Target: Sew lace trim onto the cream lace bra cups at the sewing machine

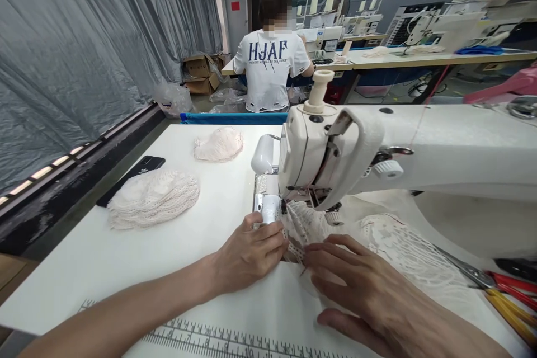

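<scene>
My left hand [249, 251] rests on the white table just in front of the sewing machine's metal plate [267, 207], fingers curled and pinching the edge of a white lace piece [390, 246]. My right hand [364, 285] lies flat on the same lace, fingers stretched toward the needle area. The white sewing machine [335, 151] stands directly behind both hands, with the lace fed under its head.
Two bundles of lace pieces [153, 198] [218, 144] and a black phone [134, 176] lie on the table's left. Scissors with red and yellow handles [503, 285] sit at right. A ruler strip [218, 338] is printed along the near edge. A person in a white shirt [271, 64] works further back.
</scene>
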Demonstrator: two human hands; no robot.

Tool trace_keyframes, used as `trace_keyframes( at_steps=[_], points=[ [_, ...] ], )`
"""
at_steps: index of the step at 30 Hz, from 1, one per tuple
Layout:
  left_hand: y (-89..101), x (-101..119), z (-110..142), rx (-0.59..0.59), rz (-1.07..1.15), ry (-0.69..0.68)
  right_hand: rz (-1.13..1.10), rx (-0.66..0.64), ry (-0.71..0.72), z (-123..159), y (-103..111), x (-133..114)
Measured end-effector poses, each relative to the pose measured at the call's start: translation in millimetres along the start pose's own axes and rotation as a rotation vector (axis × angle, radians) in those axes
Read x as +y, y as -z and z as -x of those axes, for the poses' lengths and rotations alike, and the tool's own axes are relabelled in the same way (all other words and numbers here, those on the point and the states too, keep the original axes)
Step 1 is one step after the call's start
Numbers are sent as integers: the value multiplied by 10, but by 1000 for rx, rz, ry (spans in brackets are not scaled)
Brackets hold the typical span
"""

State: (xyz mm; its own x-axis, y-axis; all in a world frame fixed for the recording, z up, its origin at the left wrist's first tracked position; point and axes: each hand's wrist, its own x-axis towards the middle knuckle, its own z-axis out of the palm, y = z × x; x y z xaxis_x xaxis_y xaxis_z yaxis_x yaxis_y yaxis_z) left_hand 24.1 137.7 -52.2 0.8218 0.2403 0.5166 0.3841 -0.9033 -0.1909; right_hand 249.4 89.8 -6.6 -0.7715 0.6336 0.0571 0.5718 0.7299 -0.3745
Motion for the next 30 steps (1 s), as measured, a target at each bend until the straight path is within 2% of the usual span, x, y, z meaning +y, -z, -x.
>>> trace_keyframes(
  at_steps=[8, 12, 16, 30],
  points=[
    [1, 6, -19, 7, -3, 11, -3, 23, 17, -13, 47, -24],
    [-3, 4, -15, 32, 0, -6, 14, 61, -7, -22, -38, -2],
    [-10, 1, -4, -2, 4, 6, 56, 110, -39, -36, -140, 6],
    [-24, -3, 15, -70, 107, 106, 46, 50, -69, -23, -108, -28]
  ],
)
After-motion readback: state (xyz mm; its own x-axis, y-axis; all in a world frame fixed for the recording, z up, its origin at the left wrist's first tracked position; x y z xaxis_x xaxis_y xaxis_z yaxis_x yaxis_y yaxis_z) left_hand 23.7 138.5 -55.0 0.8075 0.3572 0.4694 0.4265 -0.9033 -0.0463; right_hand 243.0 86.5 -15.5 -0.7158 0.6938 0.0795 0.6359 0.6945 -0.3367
